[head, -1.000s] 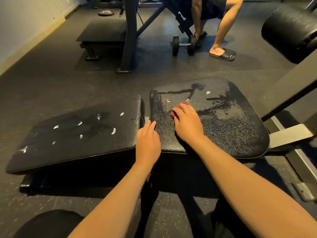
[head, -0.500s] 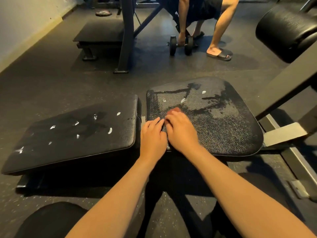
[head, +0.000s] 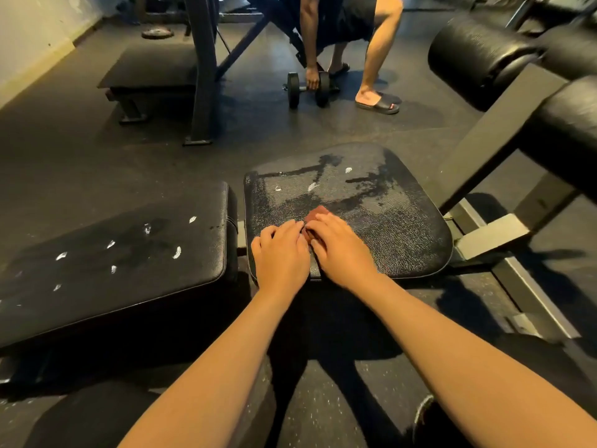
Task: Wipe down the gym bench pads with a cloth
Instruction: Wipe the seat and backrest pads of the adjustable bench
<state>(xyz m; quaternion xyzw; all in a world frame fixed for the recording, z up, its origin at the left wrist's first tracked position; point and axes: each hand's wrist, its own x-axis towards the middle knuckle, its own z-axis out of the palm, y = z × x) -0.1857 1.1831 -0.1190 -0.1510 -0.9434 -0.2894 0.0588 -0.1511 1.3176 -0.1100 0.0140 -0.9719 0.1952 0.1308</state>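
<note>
Centre of frame: black seat pad (head: 381,227), surface grainy, patchy with dark wet streaks and a few small white flecks toward its upper part. Cloth (head: 319,211), reddish-brown, small and bunched, lies on this pad left of its middle, mostly covered by the hands; only a corner shows beyond the fingertips. Right hand (head: 342,250) lies palm down on the cloth, fingers bent and close together over it, holding it against the pad; the thumb is hidden. Left hand (head: 281,257) rests just beside it on the pad's near left part, fingers curled and narrow, tips meeting the cloth's left edge; whether they pinch it cannot be told. Both forearms run in from the bottom edge. Left of frame: longer back pad (head: 113,276), black, tilted, with scattered white flecks and a dull dark stain; a narrow gap separates it from the seat pad. Upper right: thick black roller pad (head: 478,56) on a dark metal frame. Top centre: another person crouches, one hand on a dumbbell (head: 307,88) on the dark rubber floor (head: 80,156). Pale wall (head: 29,33) at upper left.
</note>
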